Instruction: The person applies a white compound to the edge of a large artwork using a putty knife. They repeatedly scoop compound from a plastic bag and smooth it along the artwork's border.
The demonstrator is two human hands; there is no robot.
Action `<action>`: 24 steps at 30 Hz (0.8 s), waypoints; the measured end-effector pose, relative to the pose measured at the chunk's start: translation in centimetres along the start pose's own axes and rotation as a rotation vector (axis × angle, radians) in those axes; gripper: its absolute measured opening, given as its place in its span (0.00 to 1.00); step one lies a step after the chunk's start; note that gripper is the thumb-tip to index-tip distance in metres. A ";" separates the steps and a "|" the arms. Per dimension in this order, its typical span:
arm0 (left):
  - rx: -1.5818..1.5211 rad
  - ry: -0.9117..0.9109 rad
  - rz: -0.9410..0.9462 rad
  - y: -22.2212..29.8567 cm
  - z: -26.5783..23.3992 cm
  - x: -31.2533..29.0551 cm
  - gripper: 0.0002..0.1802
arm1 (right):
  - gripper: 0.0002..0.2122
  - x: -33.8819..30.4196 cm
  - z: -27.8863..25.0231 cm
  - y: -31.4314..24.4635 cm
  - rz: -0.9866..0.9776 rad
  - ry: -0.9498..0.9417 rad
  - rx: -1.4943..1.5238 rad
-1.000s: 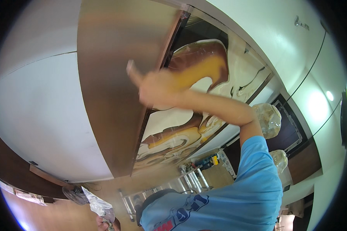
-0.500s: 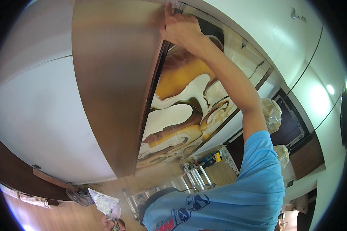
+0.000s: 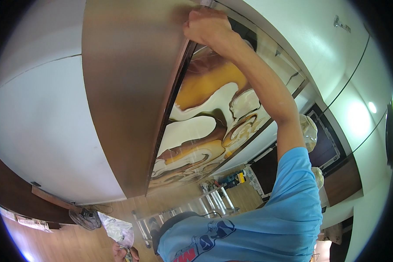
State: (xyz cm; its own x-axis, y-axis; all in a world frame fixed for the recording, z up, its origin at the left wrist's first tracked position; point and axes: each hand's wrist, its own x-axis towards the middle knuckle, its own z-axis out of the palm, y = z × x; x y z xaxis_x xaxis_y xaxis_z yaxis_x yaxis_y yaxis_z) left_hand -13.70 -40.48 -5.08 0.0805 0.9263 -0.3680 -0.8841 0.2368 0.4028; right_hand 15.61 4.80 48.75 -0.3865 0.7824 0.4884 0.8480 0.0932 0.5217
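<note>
My right arm reaches up across the view. My right hand [image 3: 209, 27] is at the top corner where a brown wood-toned panel [image 3: 126, 96] meets a glossy panel with marbled amber, white and brown swirls [image 3: 205, 126]. Its fingers are curled in, and whatever they hold is hidden. Just above them shows a small pale piece [image 3: 206, 3]. Low at the left, my left hand [image 3: 123, 252] is closed around the narrow end of a whitish, crumpled plastic-looking sheet [image 3: 117, 229]. A small patterned greenish part shows between its fingers.
A metal ladder [image 3: 212, 201] stands below, near tools [image 3: 233, 178] on the wood floor. A black fan [image 3: 85, 218] is at lower left. Clear-shaded hanging lamps [image 3: 308, 131] are at right, beside a dark door [image 3: 325, 135]. A white wall panel [image 3: 48, 131] adjoins the brown one.
My right hand has drawn slightly down and right, and its previously raised finger has curled in. The whole view has shifted a little. My left hand keeps its hold.
</note>
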 end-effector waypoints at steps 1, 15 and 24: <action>0.000 0.000 0.004 0.0 0.1 -0.1 0.24 | 0.19 -1.2 -0.3 -0.6 -0.044 0.016 0.038; 0.077 -0.038 0.131 -0.9 2.9 2.4 0.22 | 0.21 -27.2 10.9 -9.4 -0.899 -1.336 1.032; 0.355 -0.131 -0.027 1.4 7.9 6.3 0.19 | 0.22 -48.9 29.6 -14.5 0.091 -1.262 1.760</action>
State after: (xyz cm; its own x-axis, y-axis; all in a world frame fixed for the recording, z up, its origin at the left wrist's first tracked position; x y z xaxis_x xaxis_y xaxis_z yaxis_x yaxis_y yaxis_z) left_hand -10.78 -31.98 -0.20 0.1803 0.9426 -0.2811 -0.6685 0.3271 0.6680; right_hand 32.98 -16.62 -3.39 -0.5833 0.6299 -0.5127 0.5013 -0.2175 -0.8375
